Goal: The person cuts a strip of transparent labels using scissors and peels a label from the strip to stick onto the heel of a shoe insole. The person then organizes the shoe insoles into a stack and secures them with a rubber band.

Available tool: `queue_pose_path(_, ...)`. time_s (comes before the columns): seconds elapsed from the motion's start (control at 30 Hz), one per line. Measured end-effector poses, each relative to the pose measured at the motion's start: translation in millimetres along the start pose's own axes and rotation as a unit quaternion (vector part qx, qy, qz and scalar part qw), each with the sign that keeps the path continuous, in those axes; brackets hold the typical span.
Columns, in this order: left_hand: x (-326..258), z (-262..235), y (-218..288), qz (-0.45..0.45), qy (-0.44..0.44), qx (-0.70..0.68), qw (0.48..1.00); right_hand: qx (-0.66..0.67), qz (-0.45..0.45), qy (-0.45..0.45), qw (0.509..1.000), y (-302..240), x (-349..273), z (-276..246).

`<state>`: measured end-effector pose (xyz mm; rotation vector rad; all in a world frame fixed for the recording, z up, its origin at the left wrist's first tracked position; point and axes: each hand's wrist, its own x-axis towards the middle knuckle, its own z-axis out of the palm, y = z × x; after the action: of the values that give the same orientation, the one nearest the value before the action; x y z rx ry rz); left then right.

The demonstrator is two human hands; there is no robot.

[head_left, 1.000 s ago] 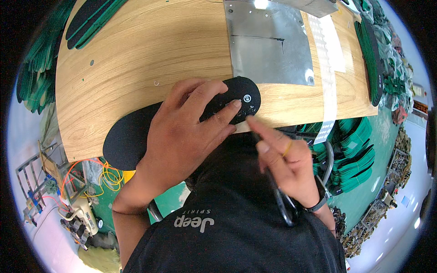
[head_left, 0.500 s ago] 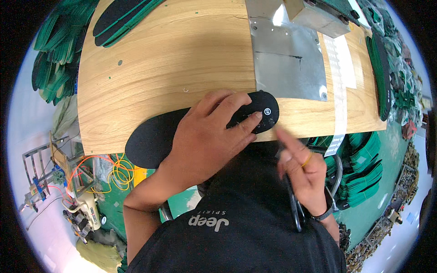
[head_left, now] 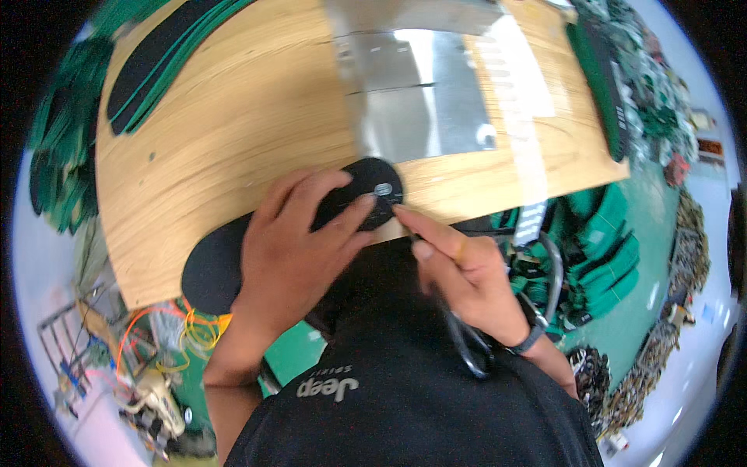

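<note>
A black shoe insole (head_left: 212, 268) lies along the table's near edge, with a small white mark on its heel. My left hand (head_left: 288, 241) rests on top of it, fingers spread and pressing it down; the hand covers its middle. Beside the heel, my right hand (head_left: 471, 280) is closed, its index fingertip at the insole's edge. Between thumb and finger is a thin dark tool; a black looped handle (head_left: 471, 354) shows below the hand. Blur and the fingers hide the tool's exact kind.
Stacked green-and-black insoles (head_left: 167, 74) lie at the table's far left, with another stack (head_left: 599, 89) at the right. A metal plate (head_left: 420, 117) and a white strip (head_left: 513, 109) sit on the wooden table (head_left: 226, 148). Green bundles (head_left: 599, 249) and a chrome rail (head_left: 556, 272) are below right.
The whole view has shifted and tilted. My right hand has moved in to the insole's heel edge; before, it was slightly lower and apart. My left hand stays on the insole.
</note>
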<state>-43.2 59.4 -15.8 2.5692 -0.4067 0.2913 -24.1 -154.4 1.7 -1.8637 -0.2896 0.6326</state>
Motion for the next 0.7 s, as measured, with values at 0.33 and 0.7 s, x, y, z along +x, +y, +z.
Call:
queue_pose_path(0.33,-1,-2,1,-0.005,0.009,0.002,1.0,-0.035,-0.031,-0.036,0.998,-3,-1,0)
queue_pose_path(0.7,-4,-7,-1,-0.017,0.006,-0.063,0.998,-0.019,-0.005,0.031,0.999,2,-3,3)
